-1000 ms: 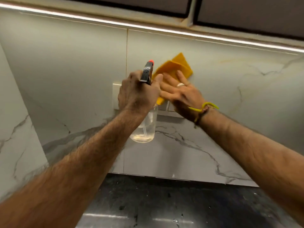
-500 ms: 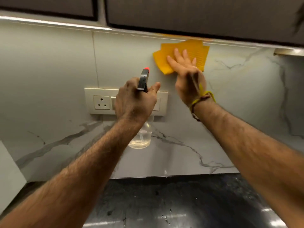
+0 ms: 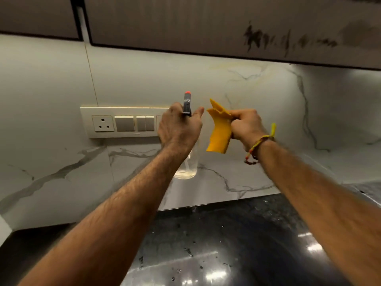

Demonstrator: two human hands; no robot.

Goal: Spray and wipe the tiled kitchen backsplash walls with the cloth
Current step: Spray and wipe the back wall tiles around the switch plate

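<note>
Here your left hand (image 3: 179, 129) grips the spray bottle (image 3: 186, 162) aimed at the backsplash (image 3: 144, 79), while your right hand (image 3: 246, 125) bunches the cloth (image 3: 219, 131), ready to wipe.

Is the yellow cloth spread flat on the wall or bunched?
Bunched. The right hand grips the cloth crumpled, off the wall.

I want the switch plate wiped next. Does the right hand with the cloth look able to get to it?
Probably not directly: the left hand holding the spray bottle sits between the right hand, which grips the yellow cloth, and the switch plate, covering its right end.
</note>
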